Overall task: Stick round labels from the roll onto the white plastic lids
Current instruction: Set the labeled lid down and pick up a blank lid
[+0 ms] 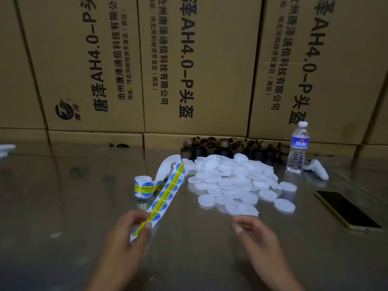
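Left of the lid pile [235, 181], the left hand [128, 234] pinches the label strip [165, 196] trailing from the roll [144, 186]. Nearer than the pile, the right hand [252, 229] hovers loosely open, empty. Peeling likely comes first; next, fetch a lid.

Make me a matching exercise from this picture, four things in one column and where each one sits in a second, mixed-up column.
Things:
1. water bottle
2. phone
3. label roll
4. label strip

Places:
A. lying flat at the table's right edge
B. pinched in the left hand
C. standing upright behind the lid pile, to its right
D. standing on the table left of the lid pile

Pairs: 1-C, 2-A, 3-D, 4-B
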The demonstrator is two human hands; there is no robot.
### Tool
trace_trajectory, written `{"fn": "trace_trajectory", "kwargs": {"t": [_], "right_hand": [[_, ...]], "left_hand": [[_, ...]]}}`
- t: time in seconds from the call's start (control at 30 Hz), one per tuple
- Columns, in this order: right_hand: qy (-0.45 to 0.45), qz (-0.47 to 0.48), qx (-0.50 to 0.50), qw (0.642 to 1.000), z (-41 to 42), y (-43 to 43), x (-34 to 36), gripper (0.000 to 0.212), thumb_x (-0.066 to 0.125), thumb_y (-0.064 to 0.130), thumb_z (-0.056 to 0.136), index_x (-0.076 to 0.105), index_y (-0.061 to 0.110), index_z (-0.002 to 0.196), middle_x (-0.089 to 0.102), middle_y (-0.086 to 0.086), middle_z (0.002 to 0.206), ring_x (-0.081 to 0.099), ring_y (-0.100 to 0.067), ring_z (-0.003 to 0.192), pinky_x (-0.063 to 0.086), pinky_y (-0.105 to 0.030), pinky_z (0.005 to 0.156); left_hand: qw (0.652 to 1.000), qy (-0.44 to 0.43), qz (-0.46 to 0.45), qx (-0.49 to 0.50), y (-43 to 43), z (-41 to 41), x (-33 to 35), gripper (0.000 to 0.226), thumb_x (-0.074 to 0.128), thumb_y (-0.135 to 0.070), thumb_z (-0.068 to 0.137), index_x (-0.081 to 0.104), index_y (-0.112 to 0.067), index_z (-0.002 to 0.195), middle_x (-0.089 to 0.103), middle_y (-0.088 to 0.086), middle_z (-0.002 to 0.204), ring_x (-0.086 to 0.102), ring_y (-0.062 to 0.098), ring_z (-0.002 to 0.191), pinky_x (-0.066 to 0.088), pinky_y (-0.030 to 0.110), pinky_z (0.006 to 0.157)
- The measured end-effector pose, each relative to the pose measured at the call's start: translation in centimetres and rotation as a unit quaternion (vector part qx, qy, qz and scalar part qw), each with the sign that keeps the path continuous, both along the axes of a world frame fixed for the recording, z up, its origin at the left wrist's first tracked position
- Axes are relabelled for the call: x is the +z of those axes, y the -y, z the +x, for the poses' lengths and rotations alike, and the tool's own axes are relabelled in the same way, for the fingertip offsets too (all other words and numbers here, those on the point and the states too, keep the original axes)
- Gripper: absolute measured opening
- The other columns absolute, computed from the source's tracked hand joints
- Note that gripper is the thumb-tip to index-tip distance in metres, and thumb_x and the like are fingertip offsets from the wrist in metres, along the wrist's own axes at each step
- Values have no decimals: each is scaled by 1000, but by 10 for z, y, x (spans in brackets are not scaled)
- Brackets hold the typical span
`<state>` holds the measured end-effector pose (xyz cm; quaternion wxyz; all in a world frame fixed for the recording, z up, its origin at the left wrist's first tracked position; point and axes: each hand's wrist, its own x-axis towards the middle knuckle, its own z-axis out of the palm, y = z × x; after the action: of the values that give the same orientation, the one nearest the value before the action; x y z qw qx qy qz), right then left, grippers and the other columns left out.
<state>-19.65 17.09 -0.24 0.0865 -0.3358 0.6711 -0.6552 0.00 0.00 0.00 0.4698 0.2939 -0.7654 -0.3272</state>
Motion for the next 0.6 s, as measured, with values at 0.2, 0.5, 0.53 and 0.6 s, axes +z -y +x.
{"fn": "trace_trajectory", "kwargs": {"t": [0.2,0.5,0.53,0.6], "right_hand": [[-116,142,-73,980,-34,32,-16,22,59,7,87,63,23,101,62,9,106,54,-10,110,34,-9,82],[-252,393,-253,848,-84,44,-13,48,37,41,97,37,19,140,42,0,142,34,-20,133,32,-35,103],[-247,411,-257,839,-86,45,-14,48,36,43,97,39,18,138,42,-1,143,33,-21,133,32,-36,104],[-243,449,-245,825,-86,46,-16,50,34,47,96,42,16,135,39,-3,144,29,-23,136,31,-40,107]], "left_hand": [[991,121,55,-25,33,-46,-22,19,63,-4,87,58,-21,92,63,3,100,59,20,93,38,25,78],[984,139,69,-84,41,-104,-30,25,62,-6,88,54,-29,81,62,3,95,58,14,91,39,19,77],[985,136,64,-88,40,-111,-29,23,62,-8,88,54,-29,83,62,2,96,58,14,92,39,19,78],[986,131,54,-93,36,-123,-25,19,61,-9,89,56,-27,88,62,-4,97,57,12,95,41,22,82]]}}
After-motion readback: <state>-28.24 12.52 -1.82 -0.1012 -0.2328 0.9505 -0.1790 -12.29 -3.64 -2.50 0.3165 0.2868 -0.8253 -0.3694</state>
